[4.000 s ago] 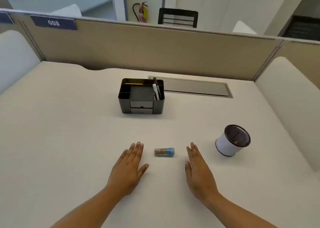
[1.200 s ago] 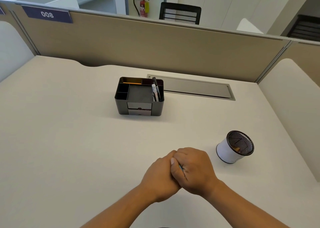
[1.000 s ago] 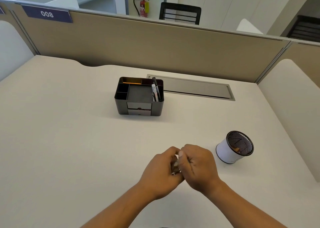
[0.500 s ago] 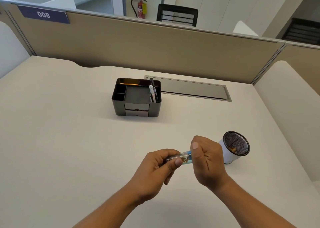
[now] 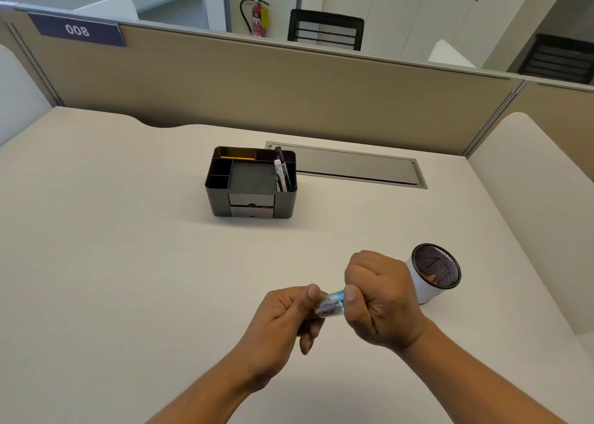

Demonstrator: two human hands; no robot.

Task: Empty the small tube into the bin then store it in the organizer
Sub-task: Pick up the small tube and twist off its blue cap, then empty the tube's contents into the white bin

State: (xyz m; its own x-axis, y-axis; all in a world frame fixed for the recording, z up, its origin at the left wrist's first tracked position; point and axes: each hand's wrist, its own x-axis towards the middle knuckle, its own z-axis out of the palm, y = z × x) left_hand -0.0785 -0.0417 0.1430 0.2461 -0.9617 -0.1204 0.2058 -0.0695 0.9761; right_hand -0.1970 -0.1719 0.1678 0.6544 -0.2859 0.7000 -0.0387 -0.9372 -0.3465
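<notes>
A small clear tube (image 5: 328, 306) with brown bits inside and a blue cap is held above the desk between both hands. My left hand (image 5: 283, 317) pinches its clear end. My right hand (image 5: 379, 298) is closed around the blue cap end, which is mostly hidden. The bin (image 5: 427, 290), a small white cup with a black mesh rim, stands just right of my right hand. The black organizer (image 5: 221, 195) sits further back at the centre, with pens in its right compartment and a pencil at the back.
A grey cable hatch (image 5: 353, 168) lies flush in the desk behind the organizer. Beige partition walls (image 5: 289, 86) close the back and right sides. White padded panels stand at the left and right edges.
Both hands lifted the tube from the desk, where it lay between them. Since half a second ago the hands have drawn closer together on the tube.
</notes>
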